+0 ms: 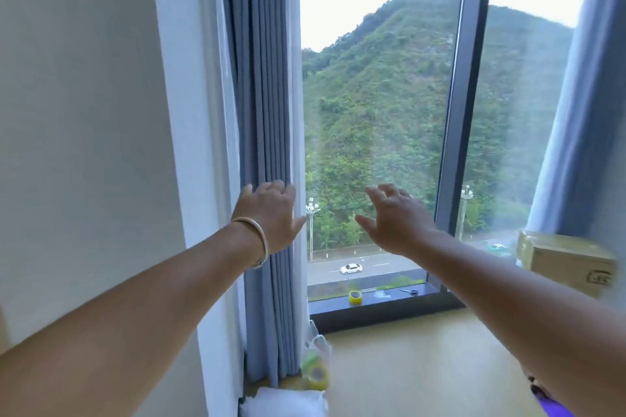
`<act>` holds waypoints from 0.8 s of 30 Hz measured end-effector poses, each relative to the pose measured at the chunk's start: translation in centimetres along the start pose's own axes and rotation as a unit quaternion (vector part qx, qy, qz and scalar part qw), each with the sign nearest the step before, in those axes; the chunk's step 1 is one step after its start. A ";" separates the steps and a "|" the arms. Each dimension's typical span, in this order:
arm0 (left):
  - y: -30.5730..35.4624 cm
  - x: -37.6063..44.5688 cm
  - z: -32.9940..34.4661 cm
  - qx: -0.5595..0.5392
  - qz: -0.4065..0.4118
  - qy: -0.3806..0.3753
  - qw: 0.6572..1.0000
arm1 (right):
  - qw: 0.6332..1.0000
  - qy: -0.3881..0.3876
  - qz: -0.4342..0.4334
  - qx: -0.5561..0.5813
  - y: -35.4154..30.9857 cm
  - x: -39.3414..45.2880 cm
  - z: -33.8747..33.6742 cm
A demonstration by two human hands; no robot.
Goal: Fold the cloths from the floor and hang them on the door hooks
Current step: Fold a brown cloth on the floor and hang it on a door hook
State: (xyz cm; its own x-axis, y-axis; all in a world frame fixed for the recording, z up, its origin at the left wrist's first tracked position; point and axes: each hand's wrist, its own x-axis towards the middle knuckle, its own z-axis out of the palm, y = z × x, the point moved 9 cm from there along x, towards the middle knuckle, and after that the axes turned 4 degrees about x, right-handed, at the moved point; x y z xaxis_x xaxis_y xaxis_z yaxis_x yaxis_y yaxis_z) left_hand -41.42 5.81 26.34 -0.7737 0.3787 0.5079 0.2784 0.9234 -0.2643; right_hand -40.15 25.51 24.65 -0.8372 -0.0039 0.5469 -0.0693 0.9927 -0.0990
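Two bare arms reach out toward the window. Her left hand (271,213), with a bangle (255,240) on the wrist, is spread flat by the blue curtain (264,78). Her right hand (394,217) is spread too, holding nothing. Yellow tape (355,296) sits on the sill. No cloths or door hooks show from where I stand.

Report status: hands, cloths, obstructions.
Left hand open, against the blue curtain. Right hand open, raised before the window. No cloths or door hooks visible.
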 end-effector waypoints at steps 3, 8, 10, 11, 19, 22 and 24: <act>6.5 2.7 0.1 -0.026 0.033 -0.001 0.999 | 0.999 -0.001 0.046 -0.010 7.1 -1.2 -1.3; 17.6 6.5 -0.1 -0.047 0.095 0.014 0.994 | 0.993 -0.008 0.115 -0.037 18.4 -4.6 -3.3; 22.1 7.8 -0.4 -0.060 0.119 0.023 0.991 | 0.988 -0.007 0.144 -0.053 22.7 -6.3 -4.5; 24.4 8.4 -0.7 -0.066 0.132 0.028 0.989 | 0.985 -0.009 0.160 -0.064 24.8 -7.3 -5.2; 42.6 10.2 -3.8 -0.149 0.249 0.061 0.955 | 0.949 -0.004 0.279 -0.143 38.9 -16.9 -11.9; 49.1 10.1 -5.7 -0.169 0.290 0.079 0.939 | 0.930 0.003 0.319 -0.181 42.8 -21.1 -14.8; 53.4 9.6 -6.9 -0.184 0.322 0.089 0.924 | 0.916 0.011 0.345 -0.205 45.0 -24.1 -16.9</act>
State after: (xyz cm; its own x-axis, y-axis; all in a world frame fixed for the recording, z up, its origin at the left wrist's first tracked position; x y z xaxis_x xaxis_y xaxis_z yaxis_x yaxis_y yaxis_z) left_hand -30.02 59.22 22.75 -0.2830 0.8320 0.4771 0.8493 0.4485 -0.2785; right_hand -13.95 72.35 21.04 -0.5932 0.6397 0.4888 0.6856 0.7196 -0.1097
